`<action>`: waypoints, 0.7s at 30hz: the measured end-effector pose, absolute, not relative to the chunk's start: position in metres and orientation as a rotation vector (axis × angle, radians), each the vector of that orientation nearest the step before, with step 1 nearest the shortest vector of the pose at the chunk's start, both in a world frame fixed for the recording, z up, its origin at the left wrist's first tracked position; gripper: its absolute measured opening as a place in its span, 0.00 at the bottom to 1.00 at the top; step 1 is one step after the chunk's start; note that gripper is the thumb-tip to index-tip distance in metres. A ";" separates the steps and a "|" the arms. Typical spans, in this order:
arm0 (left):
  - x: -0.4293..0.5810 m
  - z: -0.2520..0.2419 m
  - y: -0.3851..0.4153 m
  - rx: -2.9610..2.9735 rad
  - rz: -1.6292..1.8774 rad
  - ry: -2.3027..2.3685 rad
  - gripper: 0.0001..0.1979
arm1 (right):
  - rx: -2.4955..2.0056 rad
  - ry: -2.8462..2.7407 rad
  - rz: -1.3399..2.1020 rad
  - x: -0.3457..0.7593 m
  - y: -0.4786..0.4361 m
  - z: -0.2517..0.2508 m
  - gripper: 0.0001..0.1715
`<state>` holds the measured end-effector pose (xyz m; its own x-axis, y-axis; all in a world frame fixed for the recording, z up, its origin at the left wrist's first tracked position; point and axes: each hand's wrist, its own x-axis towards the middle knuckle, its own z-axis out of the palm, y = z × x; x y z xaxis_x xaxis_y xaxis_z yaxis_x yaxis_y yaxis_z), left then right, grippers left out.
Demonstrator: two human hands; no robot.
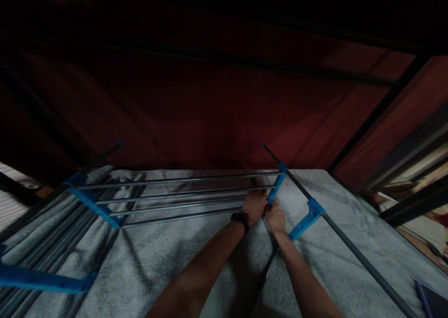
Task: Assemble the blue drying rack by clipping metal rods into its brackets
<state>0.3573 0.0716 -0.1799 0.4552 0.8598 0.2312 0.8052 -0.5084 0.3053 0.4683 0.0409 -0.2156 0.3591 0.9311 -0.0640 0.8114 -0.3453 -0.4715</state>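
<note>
A rack frame of grey metal rods and blue plastic brackets lies on a grey cloth. Beside the right-hand blue bracket, my left hand, with a dark band on its wrist, is closed around the end of a metal rod. My right hand pinches the lower end of that same bracket, close against the left. Fingers of both hands partly hide the joint between rod and bracket. Nearer me to the right, another blue bracket sits on a long side tube.
On the left stand a blue bracket and a bundle of loose metal rods, with one more blue piece across them. The grey cloth spreads below. A dark red panel rises behind. A dark flat device lies at the lower right.
</note>
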 end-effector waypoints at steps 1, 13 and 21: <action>0.353 -0.180 0.065 2.597 0.574 1.456 0.22 | -2.214 -1.478 0.478 0.469 0.041 -0.216 0.30; 0.341 -0.127 0.054 2.708 0.745 1.512 0.21 | -1.428 -1.236 0.365 0.478 0.063 -0.179 0.39; 0.348 -0.119 0.077 2.644 0.507 1.302 0.16 | -1.498 -1.273 0.327 0.480 0.062 -0.173 0.34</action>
<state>0.3481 0.0771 -0.1188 0.5659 0.7910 0.2327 0.7398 -0.6117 0.2801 0.4800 0.0623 -0.1734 0.3866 0.8266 0.4091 0.5276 0.1656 -0.8332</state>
